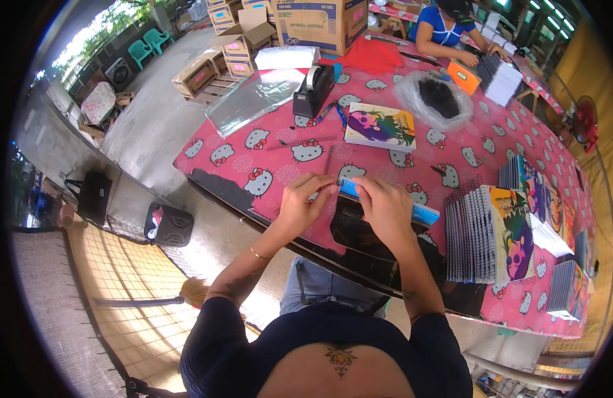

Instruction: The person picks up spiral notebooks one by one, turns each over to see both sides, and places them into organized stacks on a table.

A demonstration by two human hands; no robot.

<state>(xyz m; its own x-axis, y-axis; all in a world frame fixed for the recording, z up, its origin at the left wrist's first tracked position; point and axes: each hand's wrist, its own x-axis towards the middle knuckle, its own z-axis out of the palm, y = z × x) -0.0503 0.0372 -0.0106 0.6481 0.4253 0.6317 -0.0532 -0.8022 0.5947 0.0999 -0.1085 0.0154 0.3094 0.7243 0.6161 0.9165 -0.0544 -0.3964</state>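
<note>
At the near edge of the table, a notebook with a blue edge (422, 213) is seen nearly edge-on between my hands. My right hand (385, 207) is closed on it, thumb and fingers over its upper edge. Just off its left end, my left hand (308, 203) has thumb and fingertips pinched together; what they hold, if anything, is too small to make out. Thin spiral wires (300, 142) lie on the cloth beyond my left hand. A notebook stack with a colourful illustrated cover (381, 126) lies farther back.
Right of my hands stand spiral notebooks (476, 232) in a tall stack, with more stacks (564, 288) beyond. A tape dispenser (313, 91), plastic sheets (253, 99) and a plastic bag with dark contents (439, 99) sit farther back. Across the table, a co-worker (446, 33) handles notebooks.
</note>
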